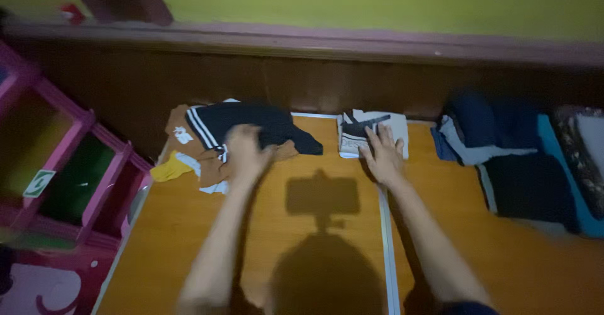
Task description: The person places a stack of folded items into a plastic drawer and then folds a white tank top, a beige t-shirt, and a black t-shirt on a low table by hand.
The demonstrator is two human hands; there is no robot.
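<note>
Folded white garment [374,134] lies at the far edge of the orange table [314,239], under the right hand [382,154], fingers spread flat. Left hand [246,151] clutches the dark striped garment [251,123] atop the loose clothes pile [189,157]; tugging it could drag neighbours off the table's edge.

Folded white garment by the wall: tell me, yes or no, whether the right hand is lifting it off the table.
No, the right hand lies flat, fingers spread, pressing the folded white garment onto the wooden table.
</note>
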